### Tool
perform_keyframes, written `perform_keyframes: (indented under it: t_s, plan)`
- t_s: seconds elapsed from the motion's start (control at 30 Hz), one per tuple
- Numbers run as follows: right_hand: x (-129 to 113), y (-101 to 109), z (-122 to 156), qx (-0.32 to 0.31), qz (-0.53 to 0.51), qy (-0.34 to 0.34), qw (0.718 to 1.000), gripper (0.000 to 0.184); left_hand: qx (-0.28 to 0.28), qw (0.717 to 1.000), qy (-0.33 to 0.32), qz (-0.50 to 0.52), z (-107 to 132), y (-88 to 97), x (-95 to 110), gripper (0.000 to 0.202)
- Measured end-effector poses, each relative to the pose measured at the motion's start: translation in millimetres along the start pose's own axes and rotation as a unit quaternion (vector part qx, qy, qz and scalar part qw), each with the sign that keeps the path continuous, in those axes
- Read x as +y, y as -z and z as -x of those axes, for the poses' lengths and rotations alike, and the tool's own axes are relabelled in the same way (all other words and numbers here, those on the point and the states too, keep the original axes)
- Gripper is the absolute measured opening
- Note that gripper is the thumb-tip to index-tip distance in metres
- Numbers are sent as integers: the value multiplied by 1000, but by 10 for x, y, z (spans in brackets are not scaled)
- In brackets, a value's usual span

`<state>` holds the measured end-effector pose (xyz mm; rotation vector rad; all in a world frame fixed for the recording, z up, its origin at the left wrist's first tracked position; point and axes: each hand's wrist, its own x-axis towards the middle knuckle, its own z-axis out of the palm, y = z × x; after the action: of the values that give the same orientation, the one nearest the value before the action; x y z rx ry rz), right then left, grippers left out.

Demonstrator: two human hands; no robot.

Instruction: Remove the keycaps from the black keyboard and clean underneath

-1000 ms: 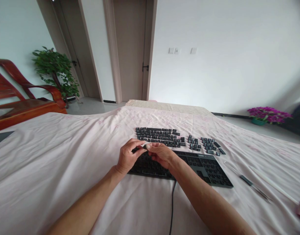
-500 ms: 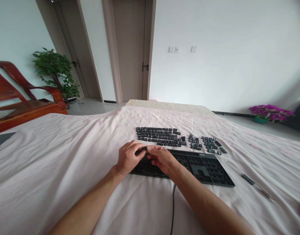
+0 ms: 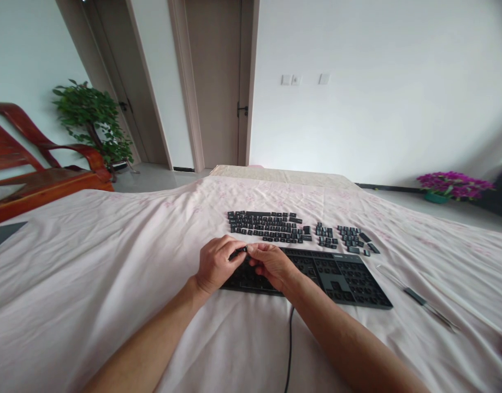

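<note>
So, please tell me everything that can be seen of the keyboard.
The keyboard is long, flat and black, apparently plastic, with a grey panel toward the right. Many key places look without caps. It lies slightly aslant on the cloth, nearer than the loose keys. A dark cable runs from about its near edge. The left hand and right hand hide part of its left side; contact is unclear.

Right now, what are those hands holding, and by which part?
A small dark piece, perhaps a keycap, between the left hand and right hand. Which part of it they hold is too small to tell.
</note>
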<state>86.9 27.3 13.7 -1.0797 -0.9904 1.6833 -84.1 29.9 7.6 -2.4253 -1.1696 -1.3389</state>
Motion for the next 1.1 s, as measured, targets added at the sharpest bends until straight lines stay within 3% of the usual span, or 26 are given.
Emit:
perform_keyframes:
  t_s: [0.1,0.17,0.23,0.33,0.43,0.67,1.1]
  plan:
    - [-46,89,-37,31,41,35,998,34,-16,999,15,25,-20,3,-38,16]
    - [-105,208,-72,83,150,86,981,27,-19,998,47,42,-30,-16,-107,19]
    - [-164,345,-98,145,313,155,926,19,-14,993,99,54,-22,-59,-213,17]
    - [-201,491,-102,190,515,206,810,16,-31,976,201,76,22,-138,-399,20]
    - [-173,509,-81,180,599,210,751,18,-62,953,272,116,83,-189,-534,28]
    - [-142,415,-52,149,680,244,676,21,-94,944,285,139,137,-179,-567,31]
    - [-132,334,-39,130,753,261,589,27,-93,954,261,116,132,-200,-584,30]
